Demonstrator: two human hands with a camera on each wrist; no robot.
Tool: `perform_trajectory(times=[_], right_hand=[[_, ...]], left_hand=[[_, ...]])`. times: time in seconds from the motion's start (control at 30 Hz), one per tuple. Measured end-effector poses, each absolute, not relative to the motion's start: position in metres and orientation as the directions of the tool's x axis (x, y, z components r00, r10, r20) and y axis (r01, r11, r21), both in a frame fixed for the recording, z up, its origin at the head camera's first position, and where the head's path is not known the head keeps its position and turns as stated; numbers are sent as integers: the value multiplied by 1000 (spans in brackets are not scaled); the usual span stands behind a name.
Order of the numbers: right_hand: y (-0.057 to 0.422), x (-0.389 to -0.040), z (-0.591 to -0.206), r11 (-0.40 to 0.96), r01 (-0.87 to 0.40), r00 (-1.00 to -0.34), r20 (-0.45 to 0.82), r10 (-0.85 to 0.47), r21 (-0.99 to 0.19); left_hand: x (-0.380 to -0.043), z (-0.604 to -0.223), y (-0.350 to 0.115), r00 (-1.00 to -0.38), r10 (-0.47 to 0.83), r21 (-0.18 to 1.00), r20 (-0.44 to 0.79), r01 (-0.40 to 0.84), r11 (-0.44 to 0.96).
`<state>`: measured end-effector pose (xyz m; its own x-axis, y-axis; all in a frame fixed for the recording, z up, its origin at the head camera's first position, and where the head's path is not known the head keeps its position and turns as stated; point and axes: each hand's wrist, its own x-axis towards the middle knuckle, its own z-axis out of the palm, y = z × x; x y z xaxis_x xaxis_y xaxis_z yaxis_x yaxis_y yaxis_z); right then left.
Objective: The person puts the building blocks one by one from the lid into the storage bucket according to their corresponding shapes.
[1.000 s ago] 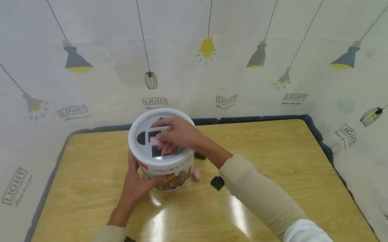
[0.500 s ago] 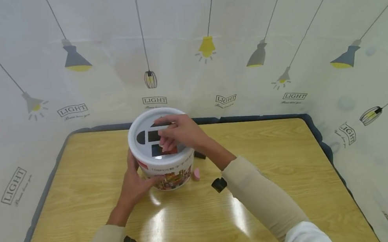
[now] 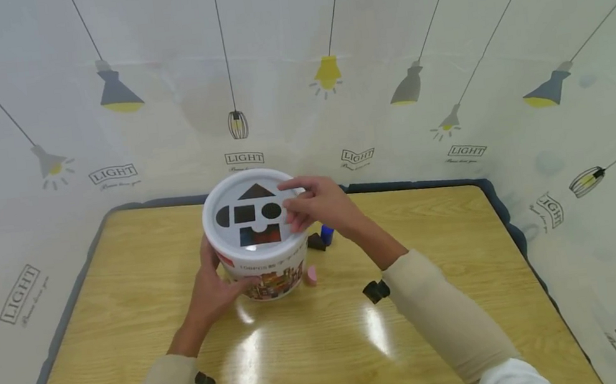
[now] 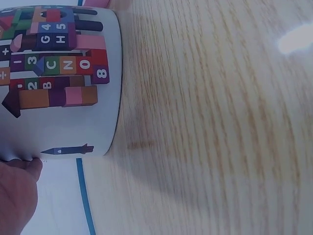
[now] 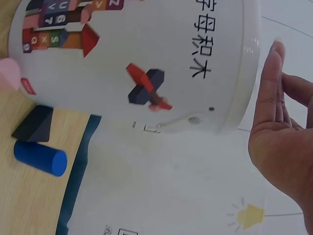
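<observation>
A white round bucket (image 3: 262,265) with printed blocks on its side stands on the wooden table (image 3: 430,229). Its lid (image 3: 218,195) has several dark shape holes. My left hand (image 3: 213,286) grips the bucket's near left side; its thumb (image 4: 19,181) shows against the wall of the bucket (image 4: 58,83). My right hand (image 3: 315,204) hovers by the lid's right rim with relaxed fingers (image 5: 274,93) and holds nothing. The bucket (image 5: 161,58) fills the right wrist view.
A pink block (image 3: 312,275) lies at the bucket's right foot. A dark brown wedge (image 3: 316,242) and a blue cylinder (image 3: 327,234) lie behind it, seen as the wedge (image 5: 34,123) and cylinder (image 5: 40,157) too. A dark-edged mat rim (image 3: 414,187) borders the table.
My right hand held a pink block over the lid, the block is gone from it, and the hand has drawn away to the right, uncovering the holes.
</observation>
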<state>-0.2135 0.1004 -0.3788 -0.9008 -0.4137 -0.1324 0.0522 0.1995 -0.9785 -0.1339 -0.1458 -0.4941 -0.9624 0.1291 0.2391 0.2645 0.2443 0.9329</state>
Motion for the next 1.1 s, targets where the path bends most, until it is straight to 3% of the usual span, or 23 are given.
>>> perform_trajectory(times=[0.33, 0.5, 1.1], right_hand=[[137, -211, -394, 161, 66, -931, -119, -345, -985], [148, -210, -401, 206, 92, -937, -154, -313, -974], [161, -212, -461, 231, 221, -906, -287, -312, -948]], left_hand=[[-134, -499, -146, -963, 132, 934, 237, 263, 242], [-134, -496, -147, -964, 134, 933, 230, 257, 251], [-135, -502, -148, -966, 123, 930, 227, 252, 266]])
